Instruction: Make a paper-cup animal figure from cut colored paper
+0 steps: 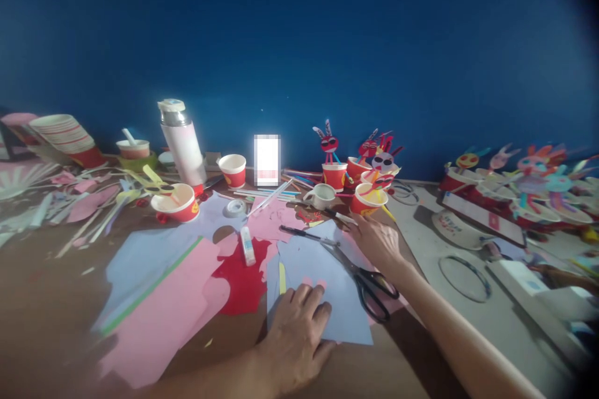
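Note:
My left hand (297, 336) lies palm down on a light blue paper sheet (322, 280), its fingers stretched flat and holding nothing. My right hand (374, 240) reaches forward over the paper's far edge, fingers extended toward a marker pen (339, 217) and a red paper cup with a yellow paper figure (369, 198). Whether its fingertips touch the pen is unclear. Black-handled scissors (355, 265) lie open on the paper between my hands, just left of my right wrist. A white glue stick (248, 245) rests on red paper (243, 280).
Pink and blue paper sheets (159, 287) cover the brown table at the left. A white thermos (183, 143), red paper cups (233, 169), a stack of cups (65, 137), a tape roll (235, 207) and straws stand behind. Finished paper-cup figures (528, 184) crowd the right side.

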Demonstrator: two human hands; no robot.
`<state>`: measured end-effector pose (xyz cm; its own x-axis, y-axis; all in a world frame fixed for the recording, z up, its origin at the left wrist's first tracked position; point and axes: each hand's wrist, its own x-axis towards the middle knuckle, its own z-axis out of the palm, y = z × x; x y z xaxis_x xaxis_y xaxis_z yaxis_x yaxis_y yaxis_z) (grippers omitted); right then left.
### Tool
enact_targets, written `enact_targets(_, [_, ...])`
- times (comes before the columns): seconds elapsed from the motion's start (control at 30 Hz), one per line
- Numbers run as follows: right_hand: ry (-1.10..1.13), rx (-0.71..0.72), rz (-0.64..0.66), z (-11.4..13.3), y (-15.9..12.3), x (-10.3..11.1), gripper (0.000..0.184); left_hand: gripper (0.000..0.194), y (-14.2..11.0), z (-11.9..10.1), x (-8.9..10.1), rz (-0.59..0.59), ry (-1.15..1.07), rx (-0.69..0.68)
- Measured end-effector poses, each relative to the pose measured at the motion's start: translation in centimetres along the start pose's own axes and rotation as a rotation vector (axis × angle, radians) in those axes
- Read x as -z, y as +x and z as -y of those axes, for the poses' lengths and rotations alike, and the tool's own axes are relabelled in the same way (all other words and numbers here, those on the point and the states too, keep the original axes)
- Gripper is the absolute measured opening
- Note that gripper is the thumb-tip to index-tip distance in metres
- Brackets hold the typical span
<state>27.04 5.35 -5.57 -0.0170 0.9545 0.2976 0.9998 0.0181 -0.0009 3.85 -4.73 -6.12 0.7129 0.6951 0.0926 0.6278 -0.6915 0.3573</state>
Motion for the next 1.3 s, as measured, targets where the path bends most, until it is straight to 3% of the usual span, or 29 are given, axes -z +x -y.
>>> enact_targets(0.23, [-0.058, -0.025, -0.003, -0.4, 0.7, -1.1, 0.024, 0.032, 0.1, 0.2, 0.3, -0.025, -0.056, -0.007])
enact_targets(0.4, [0.025, 0.084, -0.092, -0.4, -1.5, 1.0, 0.024, 0.022, -0.1, 0.9, 1.3, -0.177, -0.299, -0.079])
enact_targets(0.5, [0.124, 0.211, -0.148, 0.4, -3.5, 2.7, 0.021, 0.021, 0.4, 1.6, 1.5, -0.207, -0.711, 0.068])
enact_targets(0.57, [0.285, 0.337, -0.199, 1.1, -4.6, 3.5, 0.017, 0.031, 0.9, 2.1, 1.5, -0.156, -1.042, 0.25])
enact_targets(0.63, [0.42, 0.449, -0.173, 1.9, -5.5, 3.7, 0.015, 0.044, 1.5, 2.6, 1.5, -0.133, -1.281, 0.344])
enact_targets(0.8, [0.506, 0.541, -0.01, 2.8, -6.5, 3.4, 0.018, 0.05, 2.3, 3.4, 2.5, -0.1, -1.346, 0.373])
enact_targets(0.9, [0.714, 0.474, 0.1, 2.6, -6.9, 3.6, 0.021, 0.049, 2.5, 3.6, 3.3, -0.004, -1.299, 0.465])
enact_targets(1.03, [1.065, 0.101, 0.277, 2.3, -7.8, 4.0, 0.025, 0.047, 2.6, 3.7, 3.7, 0.088, -1.307, 0.426])
enact_targets(1.1, [1.344, -0.04, 0.347, 2.2, -8.3, 4.1, 0.03, 0.046, 2.5, 3.6, 3.4, 0.146, -1.354, 0.41])
enact_targets(1.2, [1.551, -0.088, 0.341, 2.5, -8.9, 4.0, 0.031, 0.046, 2.1, 3.2, 2.5, 0.201, -1.398, 0.372])
enact_targets(1.3, [1.456, -0.031, 0.414, 3.6, -9.6, 3.8, 0.025, 0.047, 1.6, 2.5, 2.1, 0.239, -1.374, 0.308])
